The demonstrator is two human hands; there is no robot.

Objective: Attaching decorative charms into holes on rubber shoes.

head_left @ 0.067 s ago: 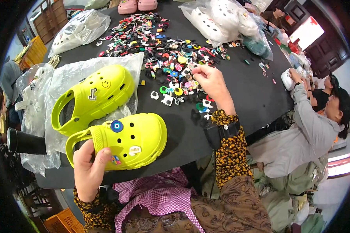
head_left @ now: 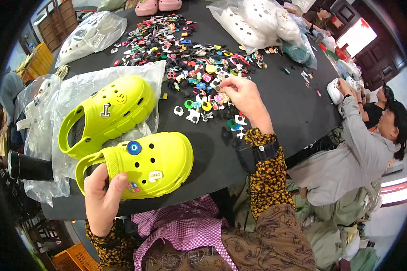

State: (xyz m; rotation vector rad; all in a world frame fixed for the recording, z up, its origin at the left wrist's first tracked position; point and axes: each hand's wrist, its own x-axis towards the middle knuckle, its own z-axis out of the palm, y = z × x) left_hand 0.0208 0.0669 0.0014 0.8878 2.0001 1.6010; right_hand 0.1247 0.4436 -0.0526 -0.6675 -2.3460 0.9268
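My left hand [head_left: 103, 194] grips the heel side of a lime-green clog [head_left: 172, 158], thumb on the outside and fingers inside the opening. The clog carries a round blue eye charm [head_left: 134, 147], a whitish charm [head_left: 155, 176] and a small multicoloured charm [head_left: 133, 187] beside my thumb. A matching clog [head_left: 117, 101] lies just beyond, with a letter-shaped charm [head_left: 105, 110] and a yellow smiley charm [head_left: 121, 98]. My right hand [head_left: 244, 97] is over the near part of a heap of shoe charms [head_left: 199, 67], thumb and forefinger pinched at a small dark piece too small to name.
Clear plastic [head_left: 156, 74] lies under the far clog. Bagged white clogs [head_left: 253, 22] and pink clogs [head_left: 158, 6] sit at the back. A black cylinder [head_left: 29, 165] stands at the left edge. On the right, a person in grey [head_left: 343, 158] handles a white clog [head_left: 334, 91].
My right hand has shifted slightly left over the charms, fingertips still pinched. My left hand keeps its grip on the clog; the whole view has moved very slightly.
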